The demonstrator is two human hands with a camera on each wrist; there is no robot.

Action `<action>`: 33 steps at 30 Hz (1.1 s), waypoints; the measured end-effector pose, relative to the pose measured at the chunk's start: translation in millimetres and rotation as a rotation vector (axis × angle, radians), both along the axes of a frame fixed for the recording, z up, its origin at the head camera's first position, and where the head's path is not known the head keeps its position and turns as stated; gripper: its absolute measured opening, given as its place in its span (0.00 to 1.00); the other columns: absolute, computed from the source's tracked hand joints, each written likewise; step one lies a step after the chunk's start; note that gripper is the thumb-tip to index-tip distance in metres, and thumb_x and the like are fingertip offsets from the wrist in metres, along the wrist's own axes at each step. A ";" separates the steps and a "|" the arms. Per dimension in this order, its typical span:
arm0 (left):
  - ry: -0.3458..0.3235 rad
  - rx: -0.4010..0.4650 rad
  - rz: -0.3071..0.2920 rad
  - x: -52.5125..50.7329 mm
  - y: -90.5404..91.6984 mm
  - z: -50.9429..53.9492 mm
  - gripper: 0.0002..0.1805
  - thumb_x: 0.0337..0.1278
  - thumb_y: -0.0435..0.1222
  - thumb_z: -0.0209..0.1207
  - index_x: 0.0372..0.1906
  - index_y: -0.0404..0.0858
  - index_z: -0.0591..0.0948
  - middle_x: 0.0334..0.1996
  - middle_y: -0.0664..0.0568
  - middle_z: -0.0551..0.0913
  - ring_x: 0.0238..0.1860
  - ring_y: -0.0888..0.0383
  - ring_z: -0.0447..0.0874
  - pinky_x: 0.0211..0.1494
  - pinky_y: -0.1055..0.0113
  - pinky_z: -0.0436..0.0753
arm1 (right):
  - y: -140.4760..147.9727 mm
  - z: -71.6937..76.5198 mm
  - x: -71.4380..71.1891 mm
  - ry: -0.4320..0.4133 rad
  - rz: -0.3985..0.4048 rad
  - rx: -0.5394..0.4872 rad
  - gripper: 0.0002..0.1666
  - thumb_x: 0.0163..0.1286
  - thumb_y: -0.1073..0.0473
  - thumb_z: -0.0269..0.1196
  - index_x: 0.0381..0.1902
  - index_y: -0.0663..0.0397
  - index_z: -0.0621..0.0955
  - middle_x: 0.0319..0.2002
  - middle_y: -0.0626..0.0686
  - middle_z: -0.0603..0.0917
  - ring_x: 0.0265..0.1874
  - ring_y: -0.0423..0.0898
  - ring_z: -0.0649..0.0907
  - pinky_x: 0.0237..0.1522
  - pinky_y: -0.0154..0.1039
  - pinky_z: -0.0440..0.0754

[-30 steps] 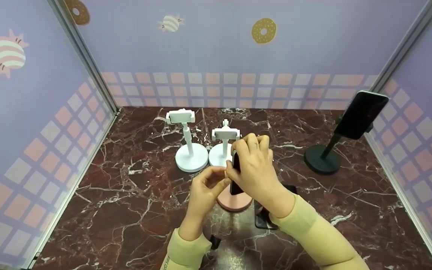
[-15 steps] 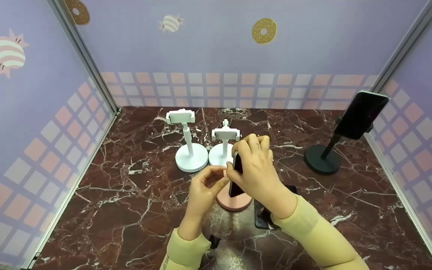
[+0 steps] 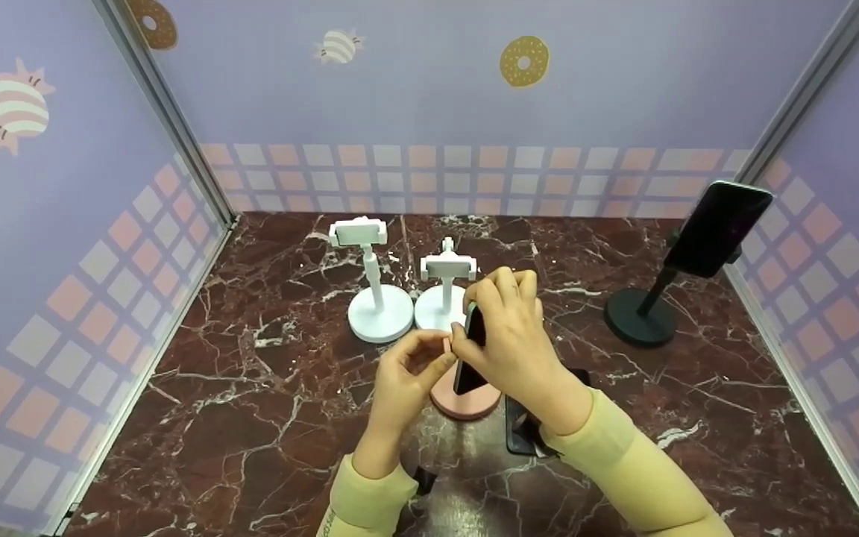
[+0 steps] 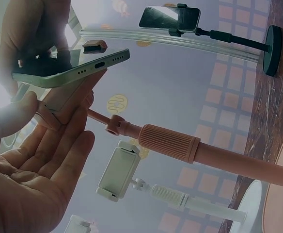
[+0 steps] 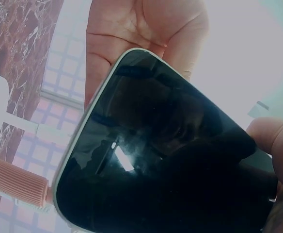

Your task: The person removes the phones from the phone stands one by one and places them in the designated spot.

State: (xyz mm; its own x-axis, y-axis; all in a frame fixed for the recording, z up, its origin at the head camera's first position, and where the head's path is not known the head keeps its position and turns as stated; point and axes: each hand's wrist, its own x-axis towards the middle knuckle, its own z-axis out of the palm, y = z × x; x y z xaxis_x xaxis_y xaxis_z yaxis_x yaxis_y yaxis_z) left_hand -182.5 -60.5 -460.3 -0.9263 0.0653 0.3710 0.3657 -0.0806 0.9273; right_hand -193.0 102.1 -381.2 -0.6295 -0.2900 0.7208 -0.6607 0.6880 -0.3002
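Observation:
A pink phone stand stands in front of me, its round base (image 3: 465, 404) showing under my hands and its ribbed pole (image 4: 168, 143) clear in the left wrist view. My left hand (image 3: 407, 380) pinches the stand's pink clamp (image 4: 76, 94) between thumb and fingers. A dark-screened smartphone (image 3: 470, 362) with a pale green edge is in my right hand (image 3: 510, 335), gripped by thumb and fingers. In the left wrist view the phone lies along the clamp's front, with a clamp end showing beyond its upper edge. Whether it sits fully between both clamp ends, I cannot tell.
Two white phone stands (image 3: 381, 313) are just behind my hands. A black stand (image 3: 640, 317) at the right bears an upright phone (image 3: 720, 227). Another dark phone (image 3: 520, 436) lies on the marble table (image 3: 265, 432) under my right forearm. Patterned panels (image 3: 414, 97) enclose the table.
The smartphone's lower end has swung slightly to the left, toward my left hand. Both hands stay almost in place, and the other stands have not moved.

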 end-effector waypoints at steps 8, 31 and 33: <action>-0.005 -0.020 -0.009 0.2 -0.3 -0.5 0.15 0.60 0.28 0.69 0.50 0.26 0.83 0.45 0.34 0.86 0.44 0.63 0.87 0.51 0.70 0.87 | 0.5 0.1 -0.2 0.027 0.029 -0.011 0.19 0.54 0.62 0.71 0.39 0.57 0.73 0.37 0.56 0.70 0.44 0.57 0.64 0.35 0.44 0.67; 0.016 0.007 -0.012 -2.2 -1.6 -1.1 0.14 0.58 0.26 0.69 0.48 0.25 0.83 0.42 0.35 0.86 0.41 0.63 0.86 0.47 0.70 0.86 | 1.8 -0.4 -6.4 0.144 0.159 -0.106 0.18 0.53 0.65 0.70 0.37 0.59 0.72 0.33 0.57 0.71 0.40 0.56 0.64 0.43 0.47 0.63; 0.009 0.003 -0.011 -2.2 -1.9 -1.0 0.14 0.58 0.26 0.69 0.49 0.25 0.83 0.42 0.34 0.86 0.42 0.63 0.87 0.48 0.70 0.87 | 1.7 0.1 -6.8 0.156 0.167 -0.110 0.18 0.53 0.66 0.70 0.36 0.59 0.72 0.33 0.57 0.71 0.39 0.56 0.64 0.43 0.47 0.63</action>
State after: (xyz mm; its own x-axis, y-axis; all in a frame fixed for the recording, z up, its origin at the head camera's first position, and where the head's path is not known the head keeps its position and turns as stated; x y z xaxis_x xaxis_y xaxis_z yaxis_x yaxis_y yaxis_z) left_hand -184.7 -62.5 -461.4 -0.9221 0.0748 0.3796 0.3731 -0.0872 0.9237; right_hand -199.7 103.7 -381.1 -0.4585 -0.2950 0.8383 -0.8064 0.5345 -0.2530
